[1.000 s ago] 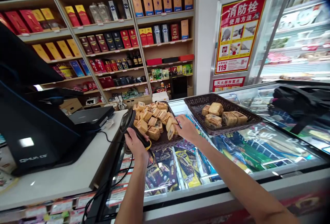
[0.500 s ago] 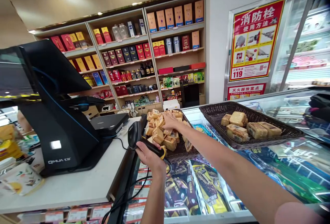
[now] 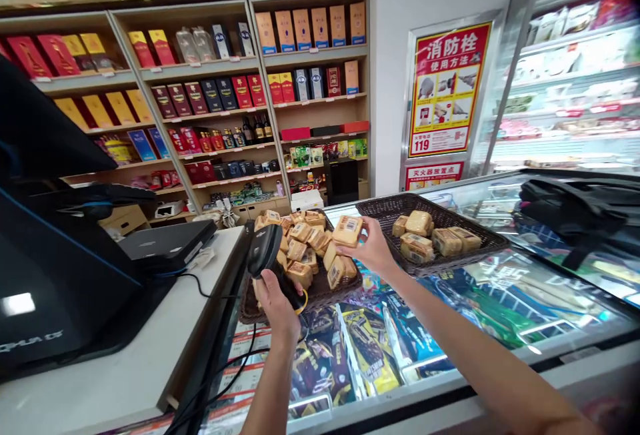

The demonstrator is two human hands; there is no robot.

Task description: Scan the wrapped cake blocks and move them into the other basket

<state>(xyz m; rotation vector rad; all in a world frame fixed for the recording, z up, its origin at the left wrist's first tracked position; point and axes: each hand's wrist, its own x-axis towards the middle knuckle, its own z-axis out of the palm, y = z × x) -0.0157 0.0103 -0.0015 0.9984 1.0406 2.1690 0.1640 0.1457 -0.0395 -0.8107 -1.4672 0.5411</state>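
Observation:
My left hand (image 3: pixel 278 301) is wrapped round the handle of a black barcode scanner (image 3: pixel 265 251), its head tilted up over the near left side of a dark woven basket (image 3: pixel 320 298). Several small wrapped packs of bread or cake (image 3: pixel 300 273) are heaped in that basket. Above its right side, my right hand (image 3: pixel 373 248) grips one wrapped pack (image 3: pixel 347 231) between thumb and fingers, with a barcode label facing up toward me. A second woven basket (image 3: pixel 480 238) to the right holds several similar packs (image 3: pixel 417 247).
Both baskets rest on a glass-topped freezer (image 3: pixel 555 308) with packaged goods inside. On the left, a white counter (image 3: pixel 125 355) carries a black checkout terminal (image 3: pixel 55 275) and a flat black box (image 3: pixel 165 245). A dark bag (image 3: pixel 575 211) lies at the right. The scanner's cable hangs by the counter edge.
My right hand has lifted a wrapped pack out of the left basket's heap and moved it rightward. The left hand still holds the scanner. My view has turned to the right.

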